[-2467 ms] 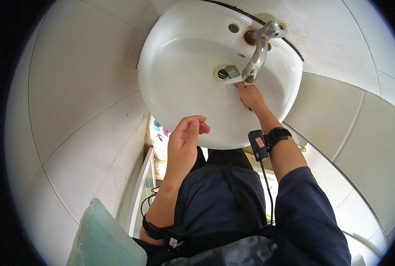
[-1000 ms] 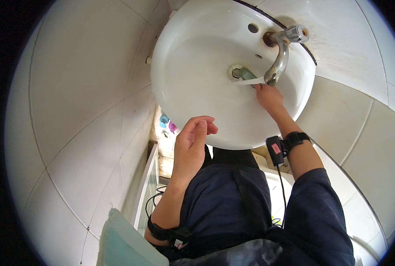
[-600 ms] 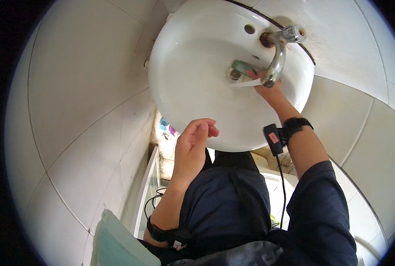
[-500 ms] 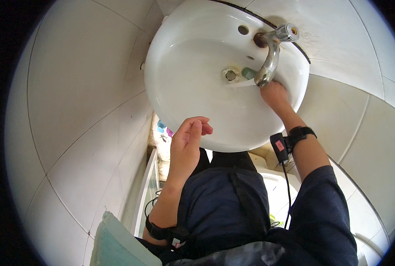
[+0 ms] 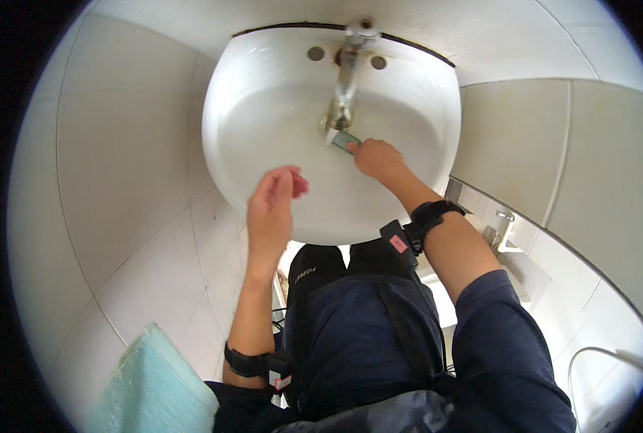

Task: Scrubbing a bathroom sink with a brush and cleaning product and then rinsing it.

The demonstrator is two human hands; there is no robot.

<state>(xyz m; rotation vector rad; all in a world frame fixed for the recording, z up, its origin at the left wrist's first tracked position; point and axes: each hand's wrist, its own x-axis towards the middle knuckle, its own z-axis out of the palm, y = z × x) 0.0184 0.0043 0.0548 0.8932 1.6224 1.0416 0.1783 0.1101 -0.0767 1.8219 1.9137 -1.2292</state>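
Green tube (image 5: 345, 139) in right hand (image 5: 376, 157) under faucet (image 5: 346, 79).

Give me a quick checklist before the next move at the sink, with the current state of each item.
1. Right hand grips the small green-and-white item: ok.
2. Item is under the faucet spout: ok.
3. Water running: cannot tell, no stream visible.
4. Left hand free, open over the basin: ok.
5. Towel, light blue, at the person's lower left, untouched: ok.
6. Drain open or plugged: cannot tell, hidden behind the spout.
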